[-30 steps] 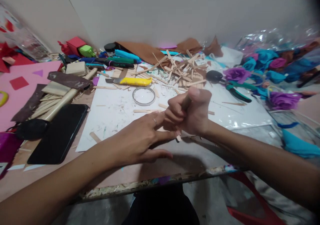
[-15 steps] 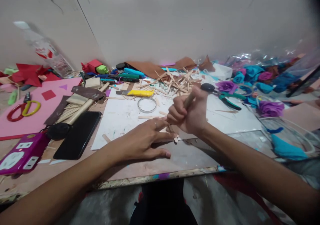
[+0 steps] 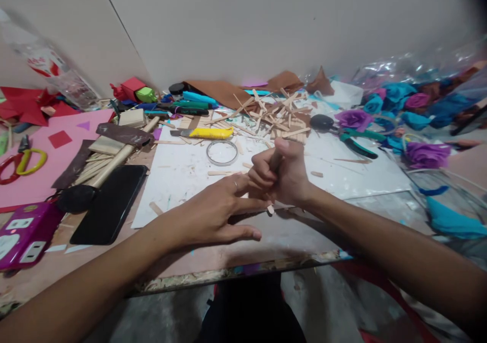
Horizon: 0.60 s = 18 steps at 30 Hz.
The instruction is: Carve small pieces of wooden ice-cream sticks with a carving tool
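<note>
My left hand point(image 3: 220, 208) lies flat on the work surface with fingers stretched out, a ring on one of them. Its index fingertip touches a small wooden craft stick point(image 3: 270, 209) whose pale end pokes out. Close against those fingertips, my right hand point(image 3: 281, 175) is wrapped in a fist around an upright wooden-handled tool point(image 3: 276, 159). The tool's working end is hidden by the hands, so its exact kind does not show. Beyond the hands, a roll of clear tape point(image 3: 221, 152) and a yellow utility knife point(image 3: 209, 132) lie on a white sheet point(image 3: 175, 170).
Loose craft sticks point(image 3: 274, 110) are heaped at the back. To the left are a black phone point(image 3: 110, 203), a mallet point(image 3: 78, 198), a purple power socket point(image 3: 28, 239) and scissors point(image 3: 28, 160). Green-handled pliers point(image 3: 359, 145) and crepe paper flowers point(image 3: 428, 153) lie right.
The view has shifted slightly. My right fist has tilted and lowered a little beside my left fingers, still gripping the tool. My left hand stays flat in nearly the same spot.
</note>
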### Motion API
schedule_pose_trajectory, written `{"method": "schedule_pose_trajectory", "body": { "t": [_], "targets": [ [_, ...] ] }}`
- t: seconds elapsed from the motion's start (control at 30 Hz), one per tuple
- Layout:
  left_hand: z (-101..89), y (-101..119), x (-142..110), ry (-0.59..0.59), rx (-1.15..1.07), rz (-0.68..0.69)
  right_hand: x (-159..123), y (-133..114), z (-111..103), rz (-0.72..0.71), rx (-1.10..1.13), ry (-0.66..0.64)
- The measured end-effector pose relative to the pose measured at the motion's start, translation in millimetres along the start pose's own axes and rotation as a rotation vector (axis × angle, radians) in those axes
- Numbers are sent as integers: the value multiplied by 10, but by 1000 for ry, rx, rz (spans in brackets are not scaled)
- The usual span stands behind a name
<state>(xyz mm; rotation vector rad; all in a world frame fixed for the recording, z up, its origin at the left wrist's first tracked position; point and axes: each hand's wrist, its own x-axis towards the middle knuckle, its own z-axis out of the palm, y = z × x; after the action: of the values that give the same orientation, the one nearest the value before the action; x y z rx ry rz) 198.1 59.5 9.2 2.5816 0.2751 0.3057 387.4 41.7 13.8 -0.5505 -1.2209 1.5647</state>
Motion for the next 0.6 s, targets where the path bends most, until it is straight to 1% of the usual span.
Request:
{"method": "schedule_pose_trajectory", "body": {
  "t": [0.2,0.43,0.6],
  "targets": [
    [-9,9,8,7,-12,7,7,-15,-19,-8,19,-20],
    [-12,1,16,-6,17,22,5,-31,-55,-7,21,0],
    [-17,11,16,-32,37,-4,2,-27,-55,-8,2,-33]
  ]
}}
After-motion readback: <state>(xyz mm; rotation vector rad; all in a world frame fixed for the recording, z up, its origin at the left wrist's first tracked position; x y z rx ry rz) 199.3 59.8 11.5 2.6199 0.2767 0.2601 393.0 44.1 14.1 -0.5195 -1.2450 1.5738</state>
